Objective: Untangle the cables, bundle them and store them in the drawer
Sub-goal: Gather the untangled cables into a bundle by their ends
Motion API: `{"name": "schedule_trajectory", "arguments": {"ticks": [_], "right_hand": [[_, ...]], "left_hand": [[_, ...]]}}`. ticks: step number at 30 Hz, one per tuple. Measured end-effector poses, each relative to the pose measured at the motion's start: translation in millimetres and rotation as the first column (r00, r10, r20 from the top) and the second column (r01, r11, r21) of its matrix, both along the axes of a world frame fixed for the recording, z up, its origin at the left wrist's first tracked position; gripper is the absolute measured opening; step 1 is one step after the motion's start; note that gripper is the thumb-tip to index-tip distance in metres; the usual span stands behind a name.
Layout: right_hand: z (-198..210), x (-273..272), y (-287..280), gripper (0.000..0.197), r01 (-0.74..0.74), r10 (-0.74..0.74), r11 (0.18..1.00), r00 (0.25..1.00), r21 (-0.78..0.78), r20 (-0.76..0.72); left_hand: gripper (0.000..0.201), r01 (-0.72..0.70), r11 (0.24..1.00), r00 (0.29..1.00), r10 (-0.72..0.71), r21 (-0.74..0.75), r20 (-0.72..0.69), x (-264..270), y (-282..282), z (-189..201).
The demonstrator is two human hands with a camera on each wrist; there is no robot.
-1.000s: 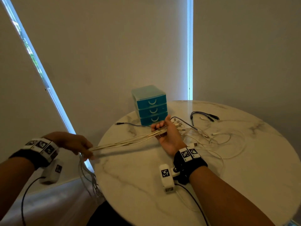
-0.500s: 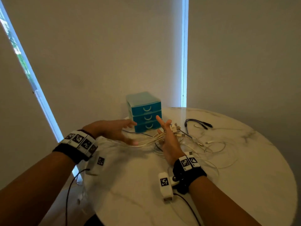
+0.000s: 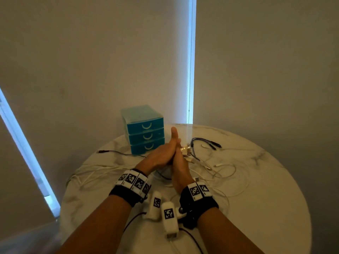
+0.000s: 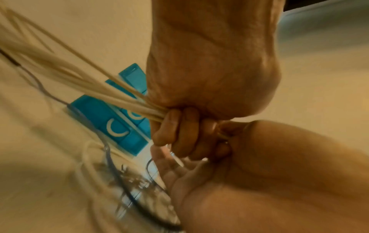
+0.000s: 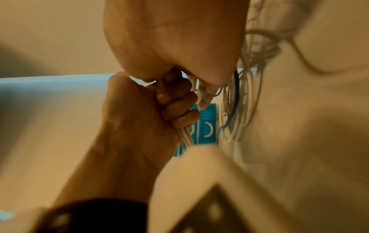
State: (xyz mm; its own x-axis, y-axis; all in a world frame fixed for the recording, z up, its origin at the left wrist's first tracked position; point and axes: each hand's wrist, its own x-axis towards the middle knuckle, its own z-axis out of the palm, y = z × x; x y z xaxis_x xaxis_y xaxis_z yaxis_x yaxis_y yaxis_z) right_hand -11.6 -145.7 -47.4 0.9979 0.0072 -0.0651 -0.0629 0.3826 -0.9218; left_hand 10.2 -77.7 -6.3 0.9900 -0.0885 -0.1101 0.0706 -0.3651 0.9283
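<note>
Just behind hands (image 3: 170,154): drawer unit (image 3: 144,130)

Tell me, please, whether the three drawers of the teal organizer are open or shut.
Shut: on the teal drawer unit, all three drawer fronts sit flush, none pulled out, and no cable is stored in them yet.

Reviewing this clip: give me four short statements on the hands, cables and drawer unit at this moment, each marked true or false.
1. The left hand grips a bunch of white cables. True.
2. All three drawers of the blue drawer unit are closed. True.
3. The dark cable is stored in a drawer. False: it lies on the table, right of the unit.
4. The right hand rests far from the left hand. False: the two hands touch.
</note>
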Motion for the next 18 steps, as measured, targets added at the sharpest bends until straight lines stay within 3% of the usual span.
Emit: {"name": "schedule_trajectory", "arguments": {"ticks": [3, 7, 8, 9, 12, 15, 18], "right_hand": [[-5, 8, -7, 0.051, -0.05, 0.049, 0.998, 0.998, 0.028, 0.037], [-12, 22, -8, 0.086, -0.052, 0.045, 0.993, 0.997, 0.105, 0.062], [-10, 19, -7, 0.089, -0.054, 0.047, 0.991, 0.997, 0.121, 0.064], [-10, 19, -6, 0.09, -0.053, 0.043, 0.986, 0.997, 0.158, 0.065], [-9, 21, -7, 0.091, -0.03, 0.015, 0.971, 0.998, 0.236, 0.064], [-2, 20, -11, 0.069, 0.049, -0.071, 0.979, 0.992, 0.197, 0.102], [11, 17, -19, 0.048, 0.177, -0.177, 0.984, 0.957, 0.021, 0.228]], "left_hand": [[0.073, 0.035, 0.987, 0.999, -0.028, -0.159, 0.047, 8, 4, -6], [0.083, 0.007, 0.954, 0.971, 0.065, -0.301, 0.229, 24, 28, -3], [0.06, -0.004, 0.942, 0.96, 0.098, -0.336, 0.261, 25, 35, -2], [0.062, -0.011, 0.938, 0.952, 0.116, -0.348, 0.283, 32, 43, -7], [0.027, -0.074, 0.932, 0.946, 0.179, -0.356, 0.27, 39, 57, -22], [0.012, -0.184, 0.888, 0.926, 0.301, -0.422, 0.23, 44, 62, -36], [0.018, -0.228, 0.859, 0.921, 0.343, -0.459, 0.183, 46, 63, -39]]}}
